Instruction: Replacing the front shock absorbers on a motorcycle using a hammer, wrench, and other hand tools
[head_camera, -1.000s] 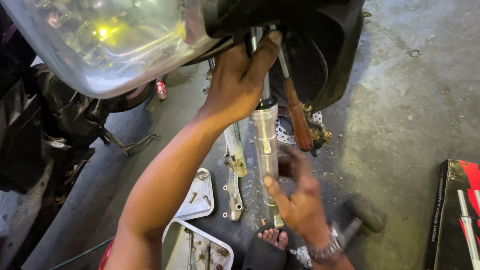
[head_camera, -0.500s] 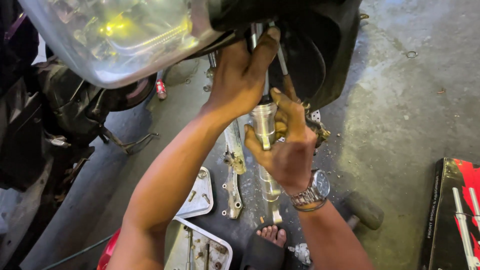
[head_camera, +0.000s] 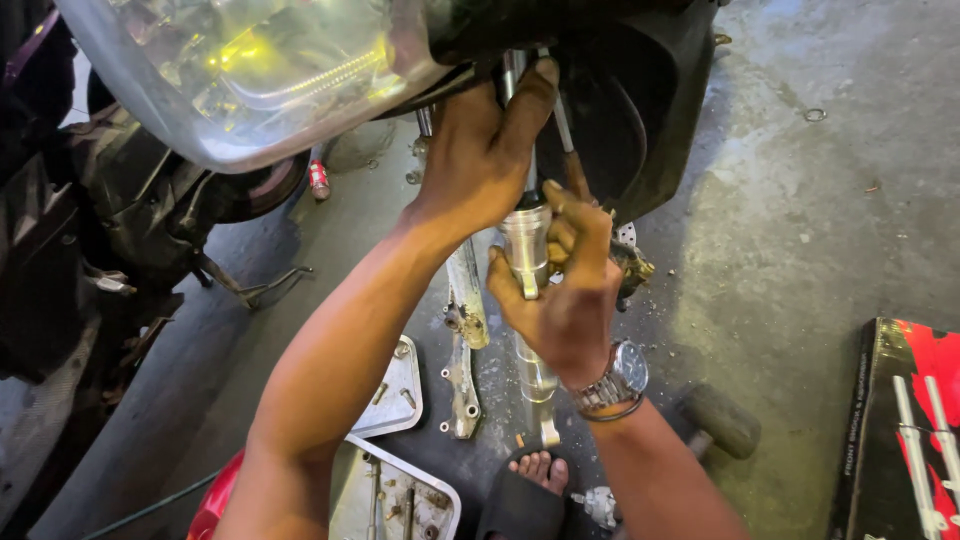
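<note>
Both hands' fingers wrap the silver fork tube (head_camera: 526, 250); left hand (head_camera: 480, 150) above, right hand (head_camera: 565, 290) below.

Setting: motorcycle or scooter repair workshop, floor-level work area.

Evidence:
- Bare, stained concrete floor (head_camera: 800, 200), with grit and a small metal ring (head_camera: 815, 115) lying loose on it.
- Scooter front end overhead: clear headlight lens (head_camera: 250, 80) and black mudguard (head_camera: 640, 110).
- 1 silver fork tube (head_camera: 527, 250) hangs below the bodywork, partly dismantled.
- Loose cast metal brackets (head_camera: 462, 340) lie on the floor under it.
- 2 shallow metal trays (head_camera: 395, 385) holding bolts and small tools.
- Red-and-black parts box (head_camera: 900, 430) printed with pictures of fork legs, at right.
- Second dark bike (head_camera: 120, 230) on its side stand, at left.
</note>
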